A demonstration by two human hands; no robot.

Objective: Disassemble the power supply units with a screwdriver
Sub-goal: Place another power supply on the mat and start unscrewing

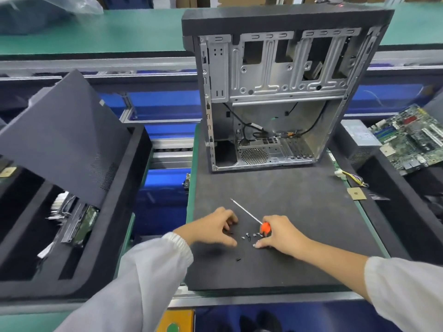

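An empty computer case (275,97) stands upright at the far end of a dark foam mat (299,224), its open side facing me and loose cables hanging inside. My right hand (281,234) grips the orange handle of a screwdriver (249,215), whose shaft points up and left over the mat. Several small screws (249,236) lie on the mat between my hands. My left hand (213,230) hovers over the screws with its fingers curled down; whether it pinches one is hidden. One dark screw (238,259) lies apart, nearer me.
A grey power supply unit (362,135) and a green motherboard (407,140) lie in a tray on the right. On the left, a foam-lined tray (115,236) holds a dark side panel (64,144) and a drive. A white connector with wires (345,174) sits at the mat's right edge.
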